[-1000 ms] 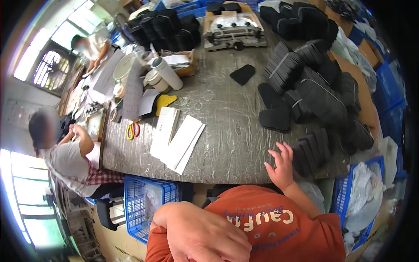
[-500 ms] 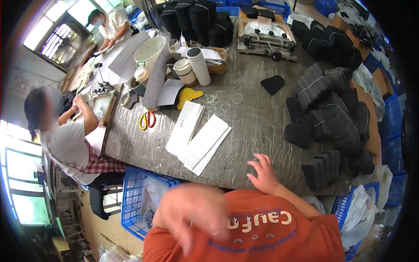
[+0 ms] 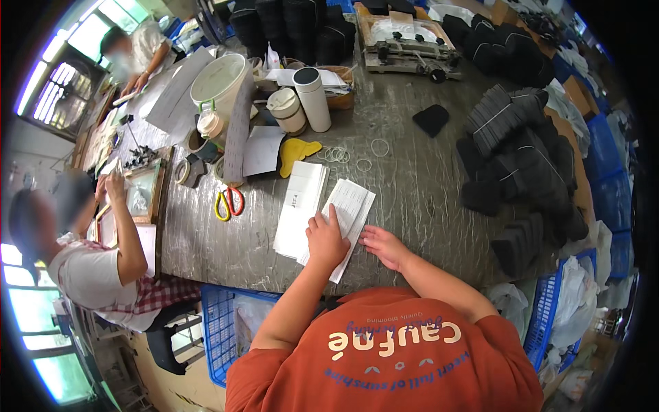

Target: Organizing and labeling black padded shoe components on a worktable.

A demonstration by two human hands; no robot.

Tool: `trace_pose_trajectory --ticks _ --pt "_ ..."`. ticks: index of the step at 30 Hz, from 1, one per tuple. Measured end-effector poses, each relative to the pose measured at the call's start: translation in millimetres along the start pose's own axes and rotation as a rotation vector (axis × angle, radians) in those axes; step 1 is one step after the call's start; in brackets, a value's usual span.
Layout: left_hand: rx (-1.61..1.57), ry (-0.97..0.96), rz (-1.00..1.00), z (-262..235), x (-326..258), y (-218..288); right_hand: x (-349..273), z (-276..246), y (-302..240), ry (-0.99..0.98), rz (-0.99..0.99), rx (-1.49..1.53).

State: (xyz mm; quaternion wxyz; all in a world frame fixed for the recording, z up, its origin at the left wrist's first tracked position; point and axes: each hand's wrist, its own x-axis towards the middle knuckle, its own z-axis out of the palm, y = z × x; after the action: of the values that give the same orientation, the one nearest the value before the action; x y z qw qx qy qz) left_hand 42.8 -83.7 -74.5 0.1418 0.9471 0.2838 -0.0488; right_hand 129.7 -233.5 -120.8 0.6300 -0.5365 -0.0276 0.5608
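My left hand (image 3: pixel 325 240) lies flat, fingers spread, on a stack of white paper sheets (image 3: pixel 347 209) at the near edge of the grey table (image 3: pixel 412 199). My right hand (image 3: pixel 383 245) rests open on the table just right of those sheets, fingertips touching their edge. A second white stack (image 3: pixel 300 206) lies just left of the first. Neither hand grips anything.
Bundles of black sole pieces (image 3: pixel 522 158) fill the table's right side. Yellow-and-red scissors (image 3: pixel 226 202), rubber bands (image 3: pixel 357 154), a yellow cut-out (image 3: pixel 296 152), cups and a white bucket (image 3: pixel 218 79) stand behind. A seated person (image 3: pixel 89 254) works at left. A blue crate (image 3: pixel 226 323) sits below.
My left hand has come up from near my body onto the white sheets. My right hand has slid left along the table edge, away from the black bundles, to the sheets.
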Motion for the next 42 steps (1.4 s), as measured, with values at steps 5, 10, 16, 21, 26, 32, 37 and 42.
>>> trace_pose_trajectory --ticks 5,10,16,21,26,32,37,42 --pt "-0.148 -0.028 0.174 -22.3 -31.3 21.9 -15.7 11.8 5.2 0.007 -0.027 0.483" --pt "-0.448 0.123 0.192 18.1 -5.7 -1.6 -21.5 -1.9 -3.5 0.185 -0.102 0.717" --pt "-0.210 -0.162 -0.016 -1.9 36.4 -11.0 -16.6 -17.5 0.5 0.063 0.091 0.801" --pt "-0.476 -0.266 -0.172 2.8 26.1 -1.9 -6.3 -15.5 1.8 0.037 0.154 0.819" --pt "-0.549 -0.248 -0.161 -1.3 12.6 -10.3 -12.3 -17.0 -1.1 0.058 0.169 0.748" --pt "-0.622 0.005 -0.107 -47.4 47.3 -73.5 -11.1 -45.9 13.5 0.013 0.174 0.778" --pt "-0.659 -0.061 -0.209 -36.7 79.1 -119.3 -8.8 -39.0 7.2 -0.064 0.153 0.801" --pt "-0.065 0.223 -0.102 -27.7 66.8 -93.1 -16.5 -39.1 -15.7 0.044 -0.022 0.662"
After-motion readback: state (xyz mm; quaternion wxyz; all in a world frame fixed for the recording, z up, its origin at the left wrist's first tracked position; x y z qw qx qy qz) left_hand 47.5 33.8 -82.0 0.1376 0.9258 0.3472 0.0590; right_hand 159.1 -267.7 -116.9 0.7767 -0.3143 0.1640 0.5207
